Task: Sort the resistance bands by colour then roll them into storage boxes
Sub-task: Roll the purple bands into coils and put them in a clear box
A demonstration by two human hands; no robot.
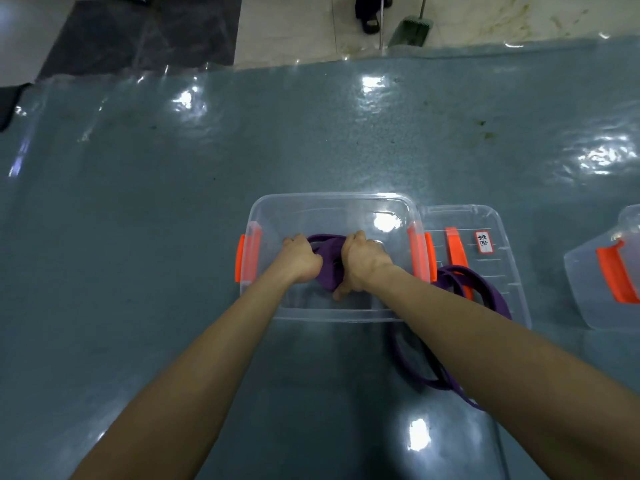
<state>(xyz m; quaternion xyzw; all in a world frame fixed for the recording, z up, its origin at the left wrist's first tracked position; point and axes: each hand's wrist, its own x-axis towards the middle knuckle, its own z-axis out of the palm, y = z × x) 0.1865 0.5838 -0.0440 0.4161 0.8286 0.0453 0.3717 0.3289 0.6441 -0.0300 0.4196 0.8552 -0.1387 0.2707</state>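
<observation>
A clear storage box [332,202] with orange latches stands open on the blue-grey mat. Inside it, my left hand [302,259] and my right hand [360,263] both grip a bunched purple resistance band [327,266], pressed together between them low in the box. A second purple band [460,282] lies loose to the right, looping over the box's lid [485,233] and down onto the mat under my right forearm. The lid is clear, with an orange handle and a small labelled tag.
Another clear box [602,268] with an orange latch sits at the right edge, partly out of view. The mat [138,220] is covered in glossy plastic. Tiled floor, a green dustpan [412,27] and someone's sandalled foot [370,22] lie beyond its far edge.
</observation>
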